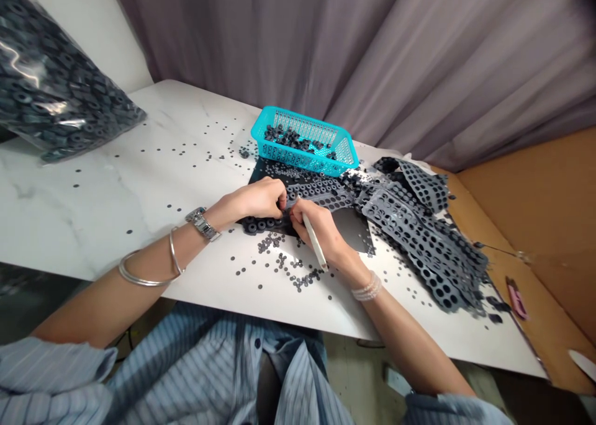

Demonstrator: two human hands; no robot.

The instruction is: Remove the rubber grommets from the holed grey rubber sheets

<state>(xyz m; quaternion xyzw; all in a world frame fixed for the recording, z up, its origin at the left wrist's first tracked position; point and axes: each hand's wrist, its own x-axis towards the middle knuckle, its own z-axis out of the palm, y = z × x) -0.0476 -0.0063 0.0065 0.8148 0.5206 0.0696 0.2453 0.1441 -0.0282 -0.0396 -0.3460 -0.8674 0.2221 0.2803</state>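
My right hand (321,226) is closed around a white pen-shaped tool (315,242), its tip among my fingers and the dark strip. Beside it, my left hand (263,196) has its fingers curled together over the strip, and what they pinch, if anything, is hidden. The dark grey strip of punched rings (321,189) runs out behind and to the right of both hands. A row of black rings (261,224) shows below my left hand. Under the work lies a black mat (349,226).
A turquoise basket (307,164) holding small black pieces stands behind my hands. Perforated dark sheets (419,245) are heaped at the right. Small dark discs (307,280) are scattered over the white table (186,115). A clear bag of rings (60,84) stands left; a pink cutter (516,298) lies far right.
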